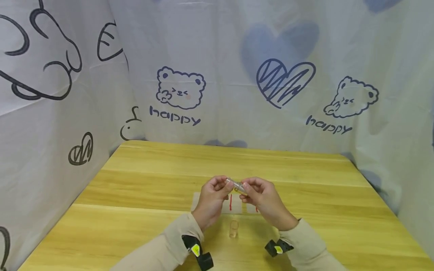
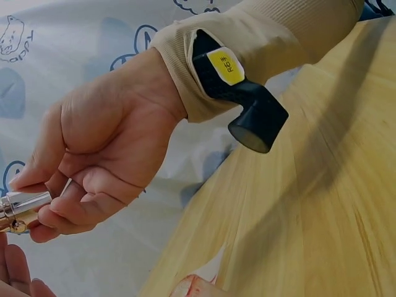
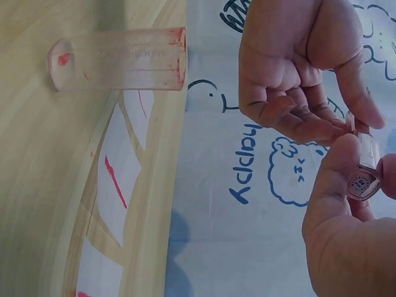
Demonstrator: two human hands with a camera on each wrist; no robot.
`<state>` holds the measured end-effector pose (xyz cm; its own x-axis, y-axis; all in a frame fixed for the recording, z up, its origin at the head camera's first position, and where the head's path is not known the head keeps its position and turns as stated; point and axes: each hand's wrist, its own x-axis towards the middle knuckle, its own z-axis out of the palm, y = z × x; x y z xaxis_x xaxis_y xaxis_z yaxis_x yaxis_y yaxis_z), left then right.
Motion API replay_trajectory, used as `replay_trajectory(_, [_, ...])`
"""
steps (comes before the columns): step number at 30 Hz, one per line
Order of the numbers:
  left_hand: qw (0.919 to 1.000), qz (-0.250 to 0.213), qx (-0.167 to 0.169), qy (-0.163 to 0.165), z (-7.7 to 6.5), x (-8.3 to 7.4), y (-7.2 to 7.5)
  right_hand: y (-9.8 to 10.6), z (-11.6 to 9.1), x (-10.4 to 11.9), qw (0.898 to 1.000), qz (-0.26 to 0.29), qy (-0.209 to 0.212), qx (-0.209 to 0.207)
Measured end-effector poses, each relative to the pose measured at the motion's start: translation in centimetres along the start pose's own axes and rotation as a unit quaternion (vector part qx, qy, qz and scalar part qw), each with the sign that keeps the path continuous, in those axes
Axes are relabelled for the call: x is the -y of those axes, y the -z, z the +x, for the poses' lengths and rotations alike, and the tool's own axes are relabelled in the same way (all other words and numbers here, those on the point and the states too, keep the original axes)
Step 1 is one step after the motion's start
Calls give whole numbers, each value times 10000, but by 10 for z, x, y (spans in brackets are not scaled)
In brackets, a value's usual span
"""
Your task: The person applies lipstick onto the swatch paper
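Note:
Above the table, both hands hold a slim lipstick tube [image 1: 239,186] with a shiny silver and gold casing. My left hand [image 1: 211,199] pinches its left end between thumb and fingers. At the other end, the thumb and fingers of my right hand [image 1: 268,203] grip the casing. A round label on the tube's base [image 3: 361,183] faces the right wrist camera. Fingers hide much of the tube, and no lipstick bullet can be made out. Below the hands on the table is a clear cap [image 3: 117,60] with red smears.
White paper pieces [image 3: 117,179] with red streaks lie in a row on the wooden table [image 1: 162,162], partly hidden behind the hands in the head view. A pale curtain [image 1: 223,113] with drawn bears and hearts hangs behind and beside the table.

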<state>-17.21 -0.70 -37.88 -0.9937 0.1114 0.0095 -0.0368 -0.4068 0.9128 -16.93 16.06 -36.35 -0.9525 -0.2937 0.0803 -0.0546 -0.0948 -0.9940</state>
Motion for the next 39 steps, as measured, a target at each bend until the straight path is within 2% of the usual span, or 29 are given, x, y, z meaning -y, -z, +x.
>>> replay_trajectory(6, [9998,168,-18,-111,3,0,0,1,0,4,9998,-190,-3,-55])
replay_trajectory(10, [9997,225,-96,-73,4,1,-1,0,0,6,9976,-646,106,-244])
replay_trajectory(16, [9991,236,-352,29,4,1,-4,-4,1,5,9876,-1356,487,-621])
replay_trajectory(20, [9980,316,-538,81,3,0,-7,-5,2,4,9850,-1427,624,-748])
replay_trajectory(23, [9975,421,-553,96,2,-1,-8,-5,2,3,9840,-1473,678,-733])
replay_trajectory(27, [9972,638,-366,123,2,-3,-6,-3,1,2,9841,-1520,667,-635])
replay_trajectory(32, [9956,933,62,109,3,-4,-1,2,-1,3,9811,-1739,625,-580])
replay_trajectory(39, [9858,1548,635,124,0,-2,10,12,-8,5,9785,-1939,471,-526])
